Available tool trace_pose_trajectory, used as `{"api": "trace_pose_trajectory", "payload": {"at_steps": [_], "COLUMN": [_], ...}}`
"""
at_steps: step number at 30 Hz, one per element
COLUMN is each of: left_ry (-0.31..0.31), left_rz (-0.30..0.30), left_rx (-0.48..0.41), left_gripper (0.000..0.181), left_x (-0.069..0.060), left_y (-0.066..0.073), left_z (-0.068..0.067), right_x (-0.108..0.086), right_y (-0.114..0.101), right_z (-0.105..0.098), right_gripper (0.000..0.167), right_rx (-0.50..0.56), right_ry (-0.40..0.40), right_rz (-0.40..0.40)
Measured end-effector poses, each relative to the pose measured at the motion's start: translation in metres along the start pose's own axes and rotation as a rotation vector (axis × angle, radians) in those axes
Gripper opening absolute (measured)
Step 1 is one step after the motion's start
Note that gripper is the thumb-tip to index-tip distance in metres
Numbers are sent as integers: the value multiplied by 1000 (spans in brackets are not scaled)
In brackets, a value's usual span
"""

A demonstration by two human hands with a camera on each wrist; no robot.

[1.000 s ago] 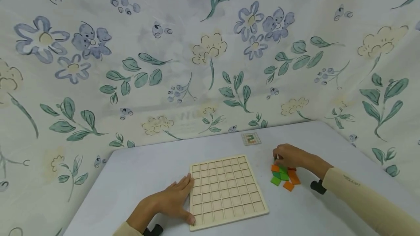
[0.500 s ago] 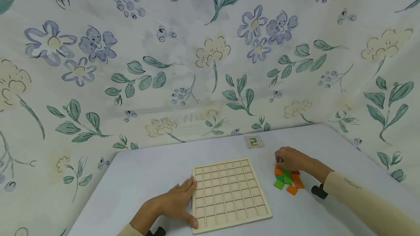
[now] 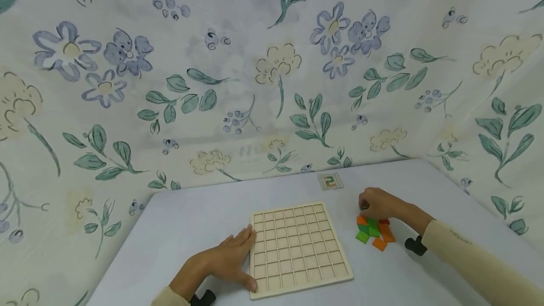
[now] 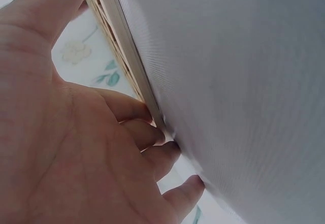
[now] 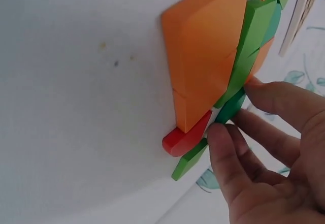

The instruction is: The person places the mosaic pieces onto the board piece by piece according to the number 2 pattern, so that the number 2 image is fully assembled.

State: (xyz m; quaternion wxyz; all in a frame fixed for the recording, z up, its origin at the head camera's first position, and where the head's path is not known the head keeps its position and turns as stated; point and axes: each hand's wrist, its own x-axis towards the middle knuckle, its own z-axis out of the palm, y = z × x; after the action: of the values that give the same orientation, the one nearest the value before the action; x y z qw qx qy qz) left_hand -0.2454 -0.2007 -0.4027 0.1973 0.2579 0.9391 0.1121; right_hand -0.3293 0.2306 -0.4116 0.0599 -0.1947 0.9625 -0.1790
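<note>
A pale wooden grid board [image 3: 299, 249] lies flat on the table. My left hand [image 3: 227, 259] rests along its left edge, fingers straight and thumb at the near corner; in the left wrist view the fingertips [image 4: 190, 183] reach the board's rim [image 4: 134, 64]. Over at the right, my right hand [image 3: 378, 203] is above a small pile of coloured tiles. Its thumb and a finger pinch a dark green tile [image 5: 232, 107]. Orange tiles [image 5: 208, 46], light green tiles [image 5: 249, 46] and a red piece [image 5: 185, 137] lie beside it. The right palm hides part of the pile in the head view.
A small square card [image 3: 330, 181] with a coloured pattern lies behind the board, towards the table's back edge. A floral curtain [image 3: 255, 84] hangs behind the white table [image 3: 199, 216]. Single orange [image 3: 379, 244] and green [image 3: 362, 236] tiles lie at the near side of the pile.
The head view has shifted slightly. My left hand stays against the board, and my right hand remains at the tile pile with its fingers moving only a little.
</note>
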Motion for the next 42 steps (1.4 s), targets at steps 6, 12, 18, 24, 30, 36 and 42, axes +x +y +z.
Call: {"api": "trace_pose_trajectory", "payload": {"at_steps": [6,12,18,24,30,36,42], "left_ry": [-1,2,-3,-4,-3,-11,-8], "left_rz": [-13,2,0,-10,-8,-14,1], "left_rx": [1,10,5,8,4,1,-4], "left_gripper": [128,128,129,128,128,128,128], "left_x": [-1,0,-1,0,2,1,2], "left_y": [0,0,0,-1,-3,-3,-4], "left_z": [2,2,2,2,4,3,4], "right_x": [2,0,-2,-1,2,5,6], "right_y": [0,1,1,1,3,6,6], "right_z": [1,-4,-9,-9,-5,-2,4], "right_gripper": [13,14,12,11,14,12,15], "right_rx": [17,17,56,73,73,97,85], "right_ry": [-18,3,57,86,109,101,67], "right_rz": [33,25,-56,-132,-163,-123,-90]}}
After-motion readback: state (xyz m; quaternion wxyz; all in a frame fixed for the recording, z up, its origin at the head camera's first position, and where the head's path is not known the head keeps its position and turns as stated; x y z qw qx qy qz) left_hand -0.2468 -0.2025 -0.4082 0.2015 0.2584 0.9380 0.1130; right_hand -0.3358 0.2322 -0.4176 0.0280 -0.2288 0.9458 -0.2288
